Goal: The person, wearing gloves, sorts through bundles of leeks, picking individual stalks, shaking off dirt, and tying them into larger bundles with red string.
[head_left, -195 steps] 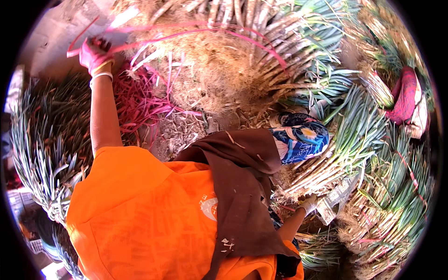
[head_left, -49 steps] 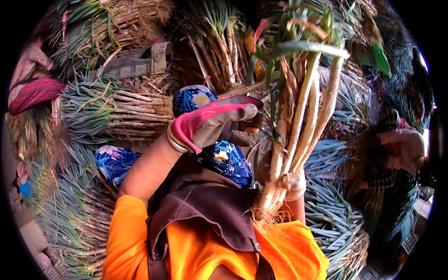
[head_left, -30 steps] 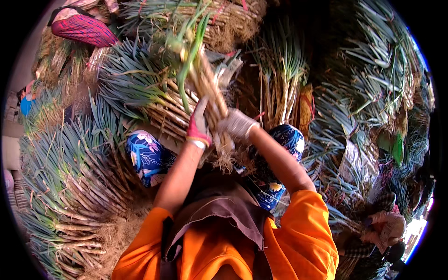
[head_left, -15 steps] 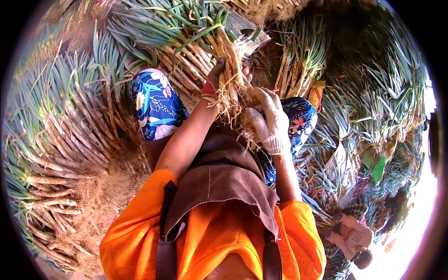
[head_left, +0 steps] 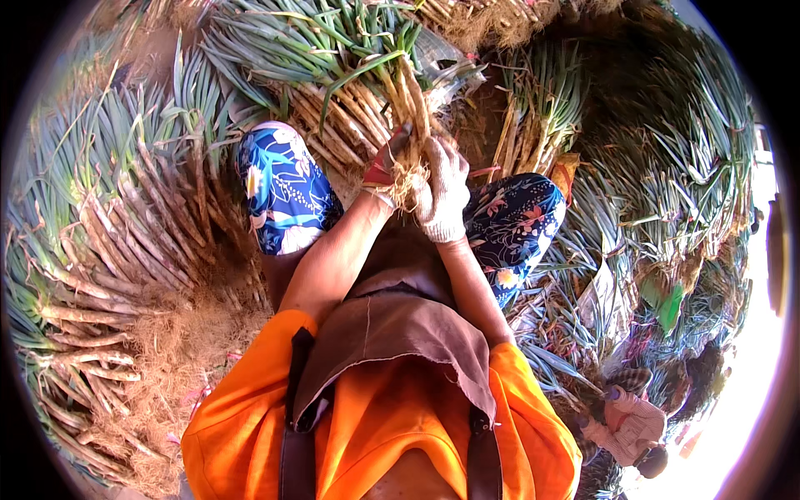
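A small bunch of green onions point(head_left: 411, 93) with pale brown stalks stands between my knees, leaves away from me and stringy roots point(head_left: 409, 185) toward me. My left hand point(head_left: 386, 162), with red material over its palm and a band at the wrist, is closed round the stalks from the left. My right hand point(head_left: 442, 187), in a white knit glove, grips the same bunch from the right, just above the roots. Some fingertips are hidden behind the stalks. Just beyond my hands lies a larger pile of green onions point(head_left: 304, 54).
Rooted green onions point(head_left: 125, 225) are heaped along the left, with tangled roots point(head_left: 179, 350) toward me. More leafy bundles point(head_left: 546, 108) lie ahead and at right. A person point(head_left: 629, 425) sits at the lower right. My patterned knees point(head_left: 287, 187) flank the work; a brown apron point(head_left: 392, 333) covers my lap.
My gloved right hand has moved up and left from beside the roots onto the stalks. Fewer roots hang from the bunch, and my right knee shows more. My left hand keeps its hold.
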The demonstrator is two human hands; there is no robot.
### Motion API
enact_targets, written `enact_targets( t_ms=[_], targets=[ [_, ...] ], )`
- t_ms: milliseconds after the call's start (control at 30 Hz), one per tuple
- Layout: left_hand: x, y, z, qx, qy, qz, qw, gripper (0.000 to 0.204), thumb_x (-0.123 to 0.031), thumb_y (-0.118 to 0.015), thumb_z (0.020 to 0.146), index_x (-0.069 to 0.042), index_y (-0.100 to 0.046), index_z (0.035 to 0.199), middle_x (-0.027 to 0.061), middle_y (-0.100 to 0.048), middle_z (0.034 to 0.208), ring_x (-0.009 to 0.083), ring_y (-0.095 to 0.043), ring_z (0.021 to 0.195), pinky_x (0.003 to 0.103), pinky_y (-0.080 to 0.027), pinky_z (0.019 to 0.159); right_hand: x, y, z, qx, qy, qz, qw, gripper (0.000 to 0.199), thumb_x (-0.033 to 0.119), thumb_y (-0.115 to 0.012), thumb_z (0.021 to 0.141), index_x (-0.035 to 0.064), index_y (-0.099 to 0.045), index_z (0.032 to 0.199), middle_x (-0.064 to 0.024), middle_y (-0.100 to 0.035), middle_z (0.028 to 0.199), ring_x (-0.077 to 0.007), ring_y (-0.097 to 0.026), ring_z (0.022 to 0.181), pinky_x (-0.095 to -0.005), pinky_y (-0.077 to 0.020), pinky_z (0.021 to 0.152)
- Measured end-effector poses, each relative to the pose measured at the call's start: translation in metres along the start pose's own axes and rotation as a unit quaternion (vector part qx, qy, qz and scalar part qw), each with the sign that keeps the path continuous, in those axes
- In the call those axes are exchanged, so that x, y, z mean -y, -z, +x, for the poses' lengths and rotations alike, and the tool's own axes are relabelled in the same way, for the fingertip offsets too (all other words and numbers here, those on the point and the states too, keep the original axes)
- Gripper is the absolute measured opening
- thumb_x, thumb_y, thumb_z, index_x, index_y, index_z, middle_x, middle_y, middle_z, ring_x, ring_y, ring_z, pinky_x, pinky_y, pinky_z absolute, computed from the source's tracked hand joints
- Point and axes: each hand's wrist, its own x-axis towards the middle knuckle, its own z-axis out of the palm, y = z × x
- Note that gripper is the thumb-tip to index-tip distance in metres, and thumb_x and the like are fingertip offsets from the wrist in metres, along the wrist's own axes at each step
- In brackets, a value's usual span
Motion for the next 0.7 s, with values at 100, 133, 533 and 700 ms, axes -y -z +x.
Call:
enact_targets(
  t_ms=[100,133,533,700],
  targets=[
    [0.009,-0.004,-0.009,-0.053,-0.053,0.035,0.997,0.037,-0.028,-0.061,0.093,-0.01,-0.053,0.125,0.0078,-0.064,0.109,0.02,-0.063,0.097,0.037,-0.053,0.089,0.006,0.011,-0.006,0.027,-0.043,-0.032,0.998,0.054,0.036,-0.066,0.082,0.0076,-0.053,0.125,-0.0171,-0.054,0.124,-0.038,-0.05,0.112,-0.0437,-0.0437,0.096],
    [0.009,-0.011,-0.012,-0.063,-0.062,0.039,0.995,0.037,-0.026,-0.062,0.092,-0.01,-0.054,0.125,0.0071,-0.064,0.109,0.0192,-0.063,0.098,0.037,-0.053,0.089,0.013,0.011,-0.006,0.012,-0.064,-0.02,0.998,0.045,0.032,-0.064,0.083,0.0064,-0.057,0.119,-0.0176,-0.055,0.121,-0.0372,-0.052,0.11,-0.0421,-0.0438,0.096],
    [0.02,0.008,-0.009,-0.176,-0.027,0.036,0.983,0.031,-0.018,-0.064,0.089,-0.006,-0.059,0.117,0.009,-0.067,0.103,0.0212,-0.066,0.09,0.034,-0.057,0.081,-0.033,-0.006,0.014,0.048,-0.233,-0.025,0.971,0.045,0.031,-0.072,0.077,0.006,-0.063,0.112,-0.0191,-0.064,0.106,-0.0339,-0.064,0.099,-0.0373,-0.0499,0.085],
    [0.024,0.013,-0.012,-0.177,-0.015,0.095,0.98,0.034,-0.02,-0.063,0.09,-0.003,-0.06,0.119,0.0104,-0.067,0.108,0.0221,-0.065,0.096,0.036,-0.054,0.09,-0.014,0.012,-0.001,0.021,-0.199,-0.02,0.98,0.029,0.014,-0.069,0.072,0.0076,-0.065,0.099,-0.0157,-0.064,0.091,-0.0335,-0.064,0.085,-0.0385,-0.0511,0.077]
  ],
)
